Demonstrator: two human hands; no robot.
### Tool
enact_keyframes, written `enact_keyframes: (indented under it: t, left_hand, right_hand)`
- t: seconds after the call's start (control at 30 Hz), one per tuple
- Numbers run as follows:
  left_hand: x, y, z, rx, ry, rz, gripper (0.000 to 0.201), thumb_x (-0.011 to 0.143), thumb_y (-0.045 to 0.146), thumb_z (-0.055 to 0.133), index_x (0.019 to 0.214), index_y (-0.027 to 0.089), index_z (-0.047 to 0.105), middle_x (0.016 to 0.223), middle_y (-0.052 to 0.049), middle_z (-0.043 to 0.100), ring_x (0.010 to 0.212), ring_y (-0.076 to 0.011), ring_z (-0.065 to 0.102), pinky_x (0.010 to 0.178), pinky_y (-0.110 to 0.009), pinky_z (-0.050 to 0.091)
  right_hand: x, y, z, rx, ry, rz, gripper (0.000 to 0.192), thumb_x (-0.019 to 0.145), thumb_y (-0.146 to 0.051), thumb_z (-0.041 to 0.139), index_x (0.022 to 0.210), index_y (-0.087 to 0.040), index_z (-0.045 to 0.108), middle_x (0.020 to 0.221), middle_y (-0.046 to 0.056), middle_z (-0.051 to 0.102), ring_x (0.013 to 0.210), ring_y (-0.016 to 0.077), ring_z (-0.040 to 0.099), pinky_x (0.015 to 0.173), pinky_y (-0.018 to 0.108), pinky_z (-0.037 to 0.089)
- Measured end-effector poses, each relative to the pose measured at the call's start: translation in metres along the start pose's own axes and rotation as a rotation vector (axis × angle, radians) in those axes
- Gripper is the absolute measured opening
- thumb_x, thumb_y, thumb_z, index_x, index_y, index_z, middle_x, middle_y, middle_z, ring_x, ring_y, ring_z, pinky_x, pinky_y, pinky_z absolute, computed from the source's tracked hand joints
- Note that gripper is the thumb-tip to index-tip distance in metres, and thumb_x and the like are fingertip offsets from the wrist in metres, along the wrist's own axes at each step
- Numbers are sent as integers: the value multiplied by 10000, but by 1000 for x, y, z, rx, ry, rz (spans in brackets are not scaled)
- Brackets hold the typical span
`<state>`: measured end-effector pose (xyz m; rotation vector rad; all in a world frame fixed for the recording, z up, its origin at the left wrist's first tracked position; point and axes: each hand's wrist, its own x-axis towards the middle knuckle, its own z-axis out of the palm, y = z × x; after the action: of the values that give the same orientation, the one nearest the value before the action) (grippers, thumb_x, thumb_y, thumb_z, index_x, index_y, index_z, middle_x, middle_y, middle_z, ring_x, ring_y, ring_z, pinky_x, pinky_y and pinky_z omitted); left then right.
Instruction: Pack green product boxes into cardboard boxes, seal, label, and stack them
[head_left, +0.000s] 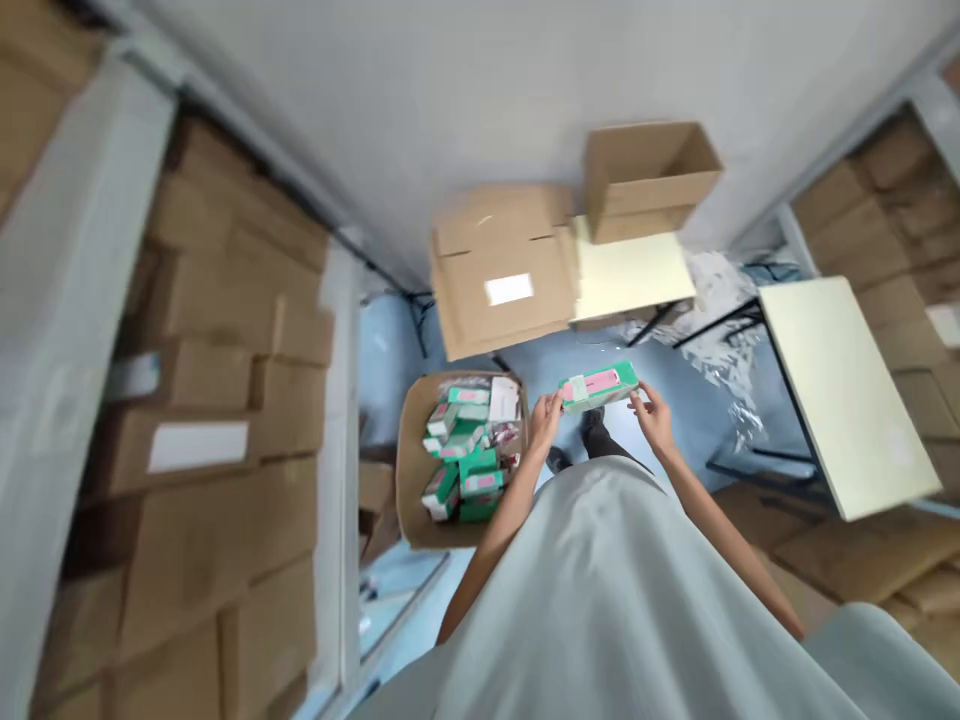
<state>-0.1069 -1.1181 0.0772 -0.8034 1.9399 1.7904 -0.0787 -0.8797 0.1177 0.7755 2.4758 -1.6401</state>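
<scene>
Green-and-pink packet (598, 387) held up at chest height, betw. both hands, well above the floor and just right of the open carton (411, 470). Left hand (545, 418) on packet's left end, fingers clamped on it; right hand (653, 415) on right end, fingers likewise closed on the edge. Packet roughly level, long side across.

Progress, judged from the layout: open carton on floor partly filled w/ similar green/pink packets (465, 455), lying jumbled, not stacked in rows; some clear wrap among them. Can't tell whether held packet just left the carton or is headed in. Carton looks about half full, bare cardboard showing on its left inner side.

Still untouched, apparently: large flat box w/ white label (499, 270) leaning by the small counter (630, 275); empty open box (646, 175) on top of that counter. Second counter (836, 390) at right, tilted in view, nothing on it visible. Crumpled plastic film (716, 300) on floor betw. counters. Stacked cartons (217, 400) on shelving at left, closed.

So: early-to-mid stage at a guess; one packet in hand, many left in the carton.
</scene>
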Motion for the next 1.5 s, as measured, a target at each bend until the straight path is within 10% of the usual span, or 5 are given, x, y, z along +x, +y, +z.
enact_keyframes:
  t: [0.33,0.67,0.9,1.2,1.5]
  left_hand:
    - [-47,57,206,189,-386,-49,1023,870,328,982,1733,194,451,1090,-94,825,1061,-275,837,1001,-391,678]
    - [-63,66,442,336,-540,140,963,520,203,1062,1394,226,660,789,62,699,789,-200,734,784,-299,611]
    - [-58,84,516,315,-887,-199,1014,509,282,1128,1400,213,649,987,-37,834,901,-210,800,867,-305,624]
    - [22,161,623,429,-1561,-644,692,705,243,1079,1316,122,779,1307,-197,839,1141,-306,837,996,-357,661]
    - [69,250,752,491,-1554,-368,1032,756,285,1056,1664,336,567,1510,-142,746,1247,-267,801,1113,-406,612]
  right_hand:
    - [20,20,-187,-36,482,-158,491,1032,-553,598,1293,-220,847,1370,164,803,1273,348,703,1169,540,553]
    - [96,60,-382,-108,557,-257,374,1091,-475,608,1273,-275,866,1320,127,824,1242,346,691,1186,554,524]
    - [131,100,-504,217,492,-255,505,1009,-708,743,1331,-328,829,1460,112,776,1427,338,651,1265,557,488]
    - [207,109,-553,930,176,-74,964,731,-755,936,1566,-406,604,1304,30,818,1126,274,788,963,386,628]
    - [304,69,-593,695,859,68,634,622,-640,1015,1077,-264,784,1201,44,786,1085,257,709,958,385,597]
